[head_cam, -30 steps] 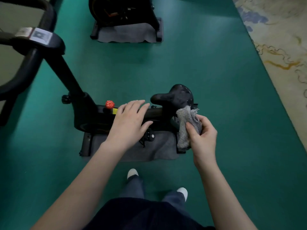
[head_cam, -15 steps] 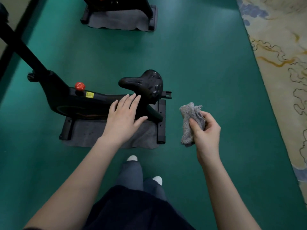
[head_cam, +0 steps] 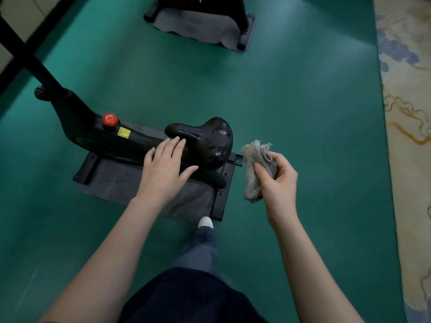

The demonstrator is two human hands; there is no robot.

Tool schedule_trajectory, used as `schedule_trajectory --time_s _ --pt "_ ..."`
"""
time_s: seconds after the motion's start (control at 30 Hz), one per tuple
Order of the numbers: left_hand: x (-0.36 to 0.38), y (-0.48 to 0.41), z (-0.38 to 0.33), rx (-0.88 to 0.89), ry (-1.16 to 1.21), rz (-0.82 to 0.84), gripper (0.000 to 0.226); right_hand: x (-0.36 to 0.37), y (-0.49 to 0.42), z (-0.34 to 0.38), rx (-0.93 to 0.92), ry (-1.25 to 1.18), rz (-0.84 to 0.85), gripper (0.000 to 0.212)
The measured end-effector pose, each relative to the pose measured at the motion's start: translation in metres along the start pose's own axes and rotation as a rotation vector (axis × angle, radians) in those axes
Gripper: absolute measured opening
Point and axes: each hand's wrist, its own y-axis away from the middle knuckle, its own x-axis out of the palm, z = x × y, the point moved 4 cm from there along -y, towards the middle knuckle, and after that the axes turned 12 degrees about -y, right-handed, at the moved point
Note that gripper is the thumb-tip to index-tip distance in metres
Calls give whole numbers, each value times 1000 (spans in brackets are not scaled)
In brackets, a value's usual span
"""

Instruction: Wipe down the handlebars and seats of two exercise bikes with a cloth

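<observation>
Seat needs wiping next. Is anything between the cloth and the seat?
Nothing visible. The cloth, gripped in the right hand, is just right of the seat; the left hand is over its nose end, off that path.

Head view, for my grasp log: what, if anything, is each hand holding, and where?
The right hand grips the grey cloth around its middle, ends free above and below. The left hand holds nothing, its fingers straight beside the seat.

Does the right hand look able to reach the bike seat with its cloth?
Probably yes: the right hand holds the cloth just beside the seat, nothing between them; the left hand is at the seat's other side.
</observation>
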Motion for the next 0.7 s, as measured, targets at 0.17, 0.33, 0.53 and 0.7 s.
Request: schedule_trajectory --time_s 0.17,0.33,0.53,0.7 --pt "-1 -39 2 -89 20 -1 70 12 -56 8 -2 53 74 20" --pt "0 -59 10 -196 51 16 71 35 -95 11 2 102 173 20" --pt "13 -63 17 -354 35 58 72 72 -147 0 15 161 363 20" --pt "20 -65 10 -555 32 126 72 101 -198 -2 44 212 552 22"
